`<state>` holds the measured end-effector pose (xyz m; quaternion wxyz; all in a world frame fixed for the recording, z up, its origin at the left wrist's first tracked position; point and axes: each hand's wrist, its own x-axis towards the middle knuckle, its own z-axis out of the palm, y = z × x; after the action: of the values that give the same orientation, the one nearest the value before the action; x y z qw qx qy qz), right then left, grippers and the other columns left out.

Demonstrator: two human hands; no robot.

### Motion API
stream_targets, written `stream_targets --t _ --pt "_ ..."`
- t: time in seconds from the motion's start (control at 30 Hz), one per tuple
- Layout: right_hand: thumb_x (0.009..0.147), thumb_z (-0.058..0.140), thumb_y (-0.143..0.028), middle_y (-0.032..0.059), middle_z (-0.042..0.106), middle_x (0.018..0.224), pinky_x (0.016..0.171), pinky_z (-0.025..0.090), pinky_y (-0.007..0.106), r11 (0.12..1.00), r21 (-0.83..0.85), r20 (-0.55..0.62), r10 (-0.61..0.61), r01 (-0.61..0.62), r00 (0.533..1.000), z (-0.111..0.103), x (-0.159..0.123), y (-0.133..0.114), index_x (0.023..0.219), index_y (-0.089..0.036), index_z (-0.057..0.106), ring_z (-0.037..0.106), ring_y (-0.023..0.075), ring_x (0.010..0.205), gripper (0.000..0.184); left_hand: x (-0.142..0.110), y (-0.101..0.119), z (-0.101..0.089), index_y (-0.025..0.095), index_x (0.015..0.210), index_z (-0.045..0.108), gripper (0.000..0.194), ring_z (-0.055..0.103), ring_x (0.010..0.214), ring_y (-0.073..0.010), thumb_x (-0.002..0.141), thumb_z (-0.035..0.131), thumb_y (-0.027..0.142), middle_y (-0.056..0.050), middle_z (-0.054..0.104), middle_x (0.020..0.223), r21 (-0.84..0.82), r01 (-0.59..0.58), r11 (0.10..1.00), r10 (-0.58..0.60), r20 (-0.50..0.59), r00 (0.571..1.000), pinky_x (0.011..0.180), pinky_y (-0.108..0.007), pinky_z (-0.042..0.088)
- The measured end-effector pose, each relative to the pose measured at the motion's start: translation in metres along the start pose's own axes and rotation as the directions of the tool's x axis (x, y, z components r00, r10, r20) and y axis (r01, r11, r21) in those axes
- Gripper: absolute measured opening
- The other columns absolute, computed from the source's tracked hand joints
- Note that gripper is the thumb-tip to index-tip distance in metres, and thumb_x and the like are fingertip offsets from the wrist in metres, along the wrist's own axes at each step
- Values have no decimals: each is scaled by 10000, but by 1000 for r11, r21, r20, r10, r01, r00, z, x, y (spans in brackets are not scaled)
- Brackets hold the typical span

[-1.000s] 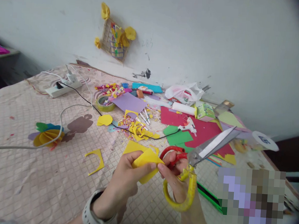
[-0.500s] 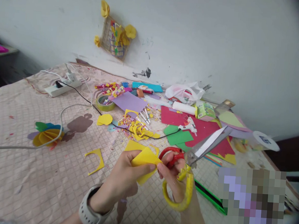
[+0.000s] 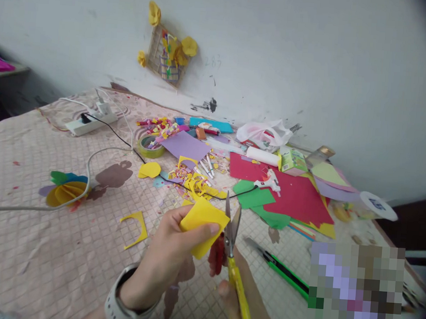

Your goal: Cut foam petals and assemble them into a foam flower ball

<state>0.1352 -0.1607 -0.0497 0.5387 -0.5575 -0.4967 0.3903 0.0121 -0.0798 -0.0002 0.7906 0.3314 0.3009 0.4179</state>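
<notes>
Yellow paper is what's in play here: the left hand [image 3: 177, 247] has a squarish yellow sheet [image 3: 201, 216] pinched under the thumb, held up over the bench [image 3: 63, 256]. I can't tell if it's one layer or a few. The right hand [image 3: 247, 278] is wrapped around the scissors [image 3: 229, 245], blades spread, right by the sheet's right-hand corner. Can't make out if steel is touching paper. The outline looks pretty straight with its corners on, so I'd call this piece barely started, if at all, with the actual cutting left to do.

Some cutting is clearly done, though. Left of the hands there's a yellow offcut [image 3: 143, 230] with a big round bite out of it, and farther back a couple of rounded yellow pieces [image 3: 149, 169], just beside a messy heap of yellow scraps [image 3: 198, 190]. Off to the left sits a fanned paper ornament [image 3: 66, 195] in yellow, blue and green, looks put together to me, with a pale cable [image 3: 88, 163] running over it.

On the right, the utility knife [image 3: 288, 274] lies with its blade out. Past it, the glue gun [image 3: 268, 182] rests on the red sheet [image 3: 286, 198], by some green paper [image 3: 256, 197], no hand on it.
</notes>
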Motion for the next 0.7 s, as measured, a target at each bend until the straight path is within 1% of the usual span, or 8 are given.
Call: stream_targets --t 0.13,0.3,0.37,0.5,0.6,0.7 --pt "722 590 -767 45 596 768 512 475 332 998 -50 137 50 -44 989 -8 1 -7 1054 -280 647 557 224 606 592 -1 -1 -4 165 726 723 90 606 480 -90 696 790 216 -5 694 613 43 -19 999 22 -62 998 457 -165 454" --pt "756 446 -842 61 579 812 517 463 298 990 -108 242 115 -91 963 -16 1 -12 1101 -220 608 538 195 617 730 0 0 -5 157 710 691 110 574 427 -79 723 764 238 17 658 560 46 -10 999 10 -20 1000 418 -157 429" --pt "746 414 -865 68 580 833 539 470 300 986 -129 269 134 -102 954 -17 2 -14 1117 -209 594 538 196 633 774 0 0 -4 153 713 688 115 573 432 -73 714 770 234 18 659 566 38 -9 999 10 -31 999 420 -149 426" --pt "722 405 -887 63 565 845 564 474 305 980 -162 309 162 -116 937 -19 3 -15 1133 -213 572 532 195 644 807 1 0 -2 149 707 688 121 575 434 -72 699 777 231 16 658 562 34 -8 999 9 -37 999 426 -149 435" --pt "710 382 -903 58 548 849 542 462 302 977 -172 324 175 -125 930 -20 4 -15 1141 -217 557 516 186 626 829 1 0 -1 149 700 685 127 562 411 -75 697 771 241 18 647 546 26 -4 1000 5 -27 1000 415 -160 438" --pt "707 374 -907 53 533 841 506 438 293 977 -169 332 182 -131 926 -20 4 -13 1134 -219 551 491 173 596 829 0 0 0 146 699 688 123 572 429 -73 685 777 231 14 654 555 21 2 1000 -1 -40 999 426 -153 442"
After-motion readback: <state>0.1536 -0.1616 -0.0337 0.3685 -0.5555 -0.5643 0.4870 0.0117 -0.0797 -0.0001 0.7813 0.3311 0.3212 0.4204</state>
